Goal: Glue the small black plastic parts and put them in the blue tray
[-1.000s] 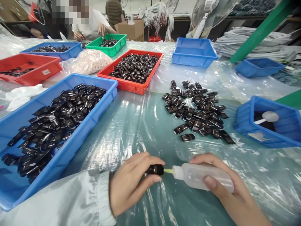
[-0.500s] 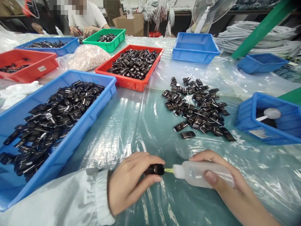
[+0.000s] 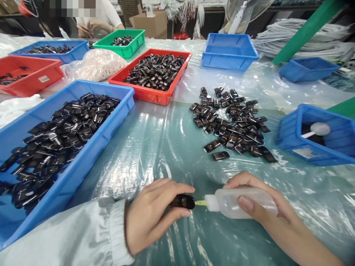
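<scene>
Between its thumb and fingers, my left hand grips a small glossy black part near the bottom centre. My right hand is wrapped round a translucent squeeze bottle lying sideways. The bottle's yellowish nozzle points left, its tip at the right end of the black part. Beyond the hands, a loose pile of similar black parts lies on the plastic-covered green table.
A blue tray of black parts stands left, a red tray of them behind. A blue bin with a white scoop stands right. A person sits across the table.
The black part in my left hand has turned slightly, showing a smoother face. The trays and pile appear a little higher and further left in view.
</scene>
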The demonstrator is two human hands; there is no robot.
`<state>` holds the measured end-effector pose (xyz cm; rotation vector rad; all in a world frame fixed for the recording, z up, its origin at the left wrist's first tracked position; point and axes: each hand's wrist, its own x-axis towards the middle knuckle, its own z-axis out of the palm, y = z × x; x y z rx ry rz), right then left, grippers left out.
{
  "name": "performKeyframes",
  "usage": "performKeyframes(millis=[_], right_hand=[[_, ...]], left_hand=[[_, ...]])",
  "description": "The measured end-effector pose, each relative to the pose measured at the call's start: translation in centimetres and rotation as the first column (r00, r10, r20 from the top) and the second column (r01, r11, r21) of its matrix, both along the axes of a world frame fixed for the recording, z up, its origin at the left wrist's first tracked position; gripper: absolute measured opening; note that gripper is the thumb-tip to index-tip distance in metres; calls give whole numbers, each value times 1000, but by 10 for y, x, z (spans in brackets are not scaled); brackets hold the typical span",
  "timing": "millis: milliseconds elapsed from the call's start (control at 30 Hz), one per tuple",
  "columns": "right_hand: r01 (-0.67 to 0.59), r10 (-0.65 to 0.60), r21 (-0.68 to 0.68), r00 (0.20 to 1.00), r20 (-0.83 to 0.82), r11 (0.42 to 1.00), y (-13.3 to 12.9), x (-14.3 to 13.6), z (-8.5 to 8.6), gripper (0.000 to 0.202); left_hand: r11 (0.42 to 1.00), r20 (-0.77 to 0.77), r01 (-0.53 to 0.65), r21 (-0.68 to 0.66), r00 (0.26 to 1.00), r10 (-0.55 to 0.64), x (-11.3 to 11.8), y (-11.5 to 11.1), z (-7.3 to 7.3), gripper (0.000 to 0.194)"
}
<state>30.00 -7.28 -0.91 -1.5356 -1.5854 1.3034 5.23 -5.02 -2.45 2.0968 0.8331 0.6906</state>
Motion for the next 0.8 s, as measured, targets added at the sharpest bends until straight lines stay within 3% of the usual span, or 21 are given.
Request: performKeyframes(millis=[233, 433, 667, 800], right_hand=[[83, -83, 10, 997, 0, 997, -2, -6, 8, 22], [42, -50, 122, 997, 61, 992, -1, -2, 2, 17], [241, -243, 105, 970, 6, 965, -4, -9, 4, 25], [263, -261, 82, 965, -26, 961, -5, -11, 4, 27]], left_hand=[[1000, -25, -18, -10, 1000, 18, 2, 0, 0, 23], [997, -19, -63, -40, 998, 62, 3, -1, 4, 19], [992, -39, -105, -66, 994, 103, 0, 0, 4, 31], [992, -18, -119, -49, 993, 119, 0, 1, 2, 32]])
